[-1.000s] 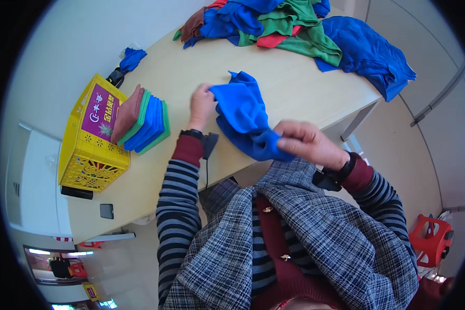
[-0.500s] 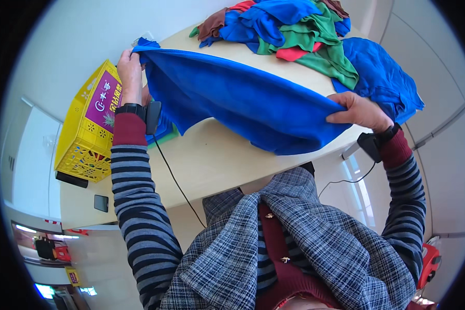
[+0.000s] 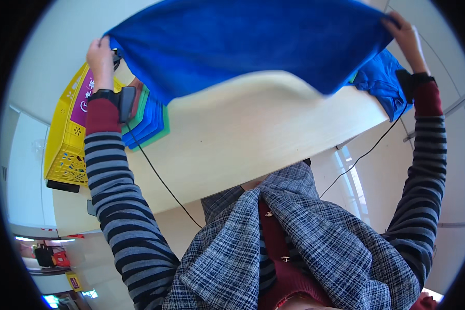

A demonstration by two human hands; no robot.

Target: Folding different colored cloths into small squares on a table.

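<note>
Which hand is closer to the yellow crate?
Left. The left hand is close by the crate's far end; the right hand is far off to the right, at the blue cloth's other end.

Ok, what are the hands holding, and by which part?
A blue cloth, by what look like two corners: one in the left hand, the other in the right hand.
</note>
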